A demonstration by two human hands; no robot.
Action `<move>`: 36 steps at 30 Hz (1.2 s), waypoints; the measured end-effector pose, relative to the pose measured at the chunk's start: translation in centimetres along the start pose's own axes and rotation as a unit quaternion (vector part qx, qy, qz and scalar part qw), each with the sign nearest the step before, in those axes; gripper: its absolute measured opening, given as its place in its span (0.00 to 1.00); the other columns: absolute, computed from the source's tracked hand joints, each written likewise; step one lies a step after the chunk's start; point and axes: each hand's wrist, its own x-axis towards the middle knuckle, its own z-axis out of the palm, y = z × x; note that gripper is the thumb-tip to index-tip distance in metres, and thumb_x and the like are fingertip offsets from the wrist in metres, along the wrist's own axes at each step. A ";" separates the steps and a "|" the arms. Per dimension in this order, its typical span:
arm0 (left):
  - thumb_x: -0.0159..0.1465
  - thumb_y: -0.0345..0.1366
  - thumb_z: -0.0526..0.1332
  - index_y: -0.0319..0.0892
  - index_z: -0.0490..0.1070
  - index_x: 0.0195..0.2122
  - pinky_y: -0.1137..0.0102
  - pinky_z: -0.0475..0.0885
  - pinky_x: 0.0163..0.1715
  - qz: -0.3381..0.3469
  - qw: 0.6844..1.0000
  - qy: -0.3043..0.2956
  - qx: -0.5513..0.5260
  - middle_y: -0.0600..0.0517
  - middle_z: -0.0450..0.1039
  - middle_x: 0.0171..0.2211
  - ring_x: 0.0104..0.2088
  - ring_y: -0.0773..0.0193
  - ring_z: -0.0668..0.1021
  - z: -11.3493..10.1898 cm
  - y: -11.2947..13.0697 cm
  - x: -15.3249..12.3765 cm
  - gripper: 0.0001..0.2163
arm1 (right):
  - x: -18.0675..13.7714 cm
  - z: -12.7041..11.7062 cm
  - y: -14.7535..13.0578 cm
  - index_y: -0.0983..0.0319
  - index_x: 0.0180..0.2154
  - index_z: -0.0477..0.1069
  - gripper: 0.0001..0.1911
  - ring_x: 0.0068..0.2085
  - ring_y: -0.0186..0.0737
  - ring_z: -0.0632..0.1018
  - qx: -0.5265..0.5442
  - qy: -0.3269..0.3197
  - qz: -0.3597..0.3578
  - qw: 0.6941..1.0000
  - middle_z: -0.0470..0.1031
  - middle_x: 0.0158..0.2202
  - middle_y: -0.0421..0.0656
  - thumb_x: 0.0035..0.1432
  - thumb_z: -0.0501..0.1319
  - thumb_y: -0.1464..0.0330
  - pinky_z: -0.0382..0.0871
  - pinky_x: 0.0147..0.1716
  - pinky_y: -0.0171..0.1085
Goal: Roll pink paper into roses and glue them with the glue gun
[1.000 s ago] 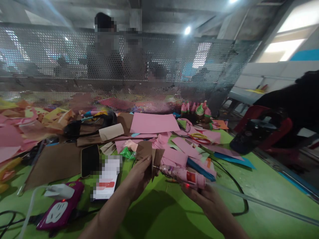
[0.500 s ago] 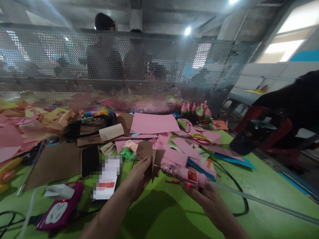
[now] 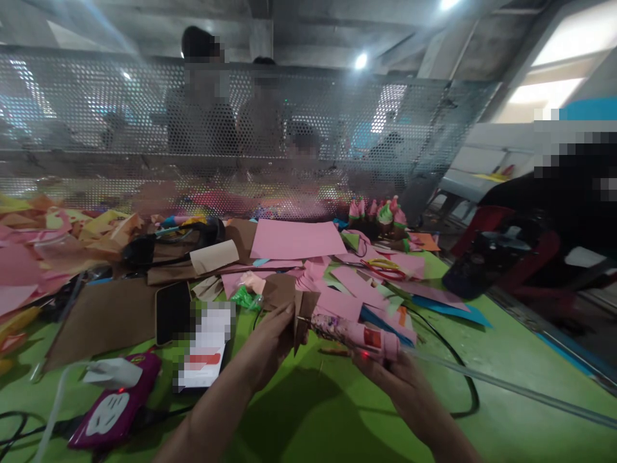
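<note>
A green worktop (image 3: pixel 482 379) runs up to a perforated metal screen (image 3: pixel 96 116) that spans its far edge. People (image 3: pixel 202 122) show blurred behind the holes. Overhead is a bare grey concrete ceiling (image 3: pixel 313 26) with round lamps (image 3: pixel 360 61) lit. On the right, a bright window (image 3: pixel 544 90) sits above a white wall (image 3: pixel 506 141) that carries a blue band (image 3: pixel 590 106). Just off the worktop's right edge stands a red chair (image 3: pixel 540 257) — a person in dark clothing (image 3: pixel 569 199) is at it — over a dim grey floor (image 3: pixel 578 334).
</note>
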 end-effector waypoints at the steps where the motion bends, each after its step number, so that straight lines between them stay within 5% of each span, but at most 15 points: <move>1: 0.61 0.44 0.67 0.39 0.74 0.32 0.75 0.64 0.28 0.004 1.000 -0.001 0.001 0.55 0.67 0.26 0.26 0.70 0.68 -0.1 0.0 0.0 0.12 | -0.1 -0.1 0.1 0.60 0.50 0.77 0.22 0.49 0.53 0.78 0.000 0.002 0.004 1.000 0.79 0.49 0.49 0.62 0.61 0.53 0.70 0.53 0.48; 24: 0.58 0.43 0.69 0.38 0.78 0.36 0.76 0.66 0.27 -0.019 0.999 0.027 -0.022 0.53 0.71 0.28 0.26 0.70 0.70 0.1 0.3 0.1 0.12 | -0.3 0.2 -0.4 0.59 0.44 0.80 0.19 0.46 0.52 0.79 0.044 -0.010 0.005 0.999 0.82 0.42 0.47 0.59 0.63 0.53 0.71 0.52 0.48; 36: 0.60 0.40 0.68 0.39 0.79 0.38 0.75 0.67 0.31 -0.020 0.999 0.026 -0.036 0.50 0.74 0.31 0.31 0.67 0.73 0.4 0.3 0.2 0.10 | -0.6 0.3 -0.1 0.58 0.49 0.78 0.23 0.52 0.57 0.77 0.063 -0.019 0.029 0.997 0.79 0.50 0.50 0.58 0.64 0.52 0.69 0.55 0.54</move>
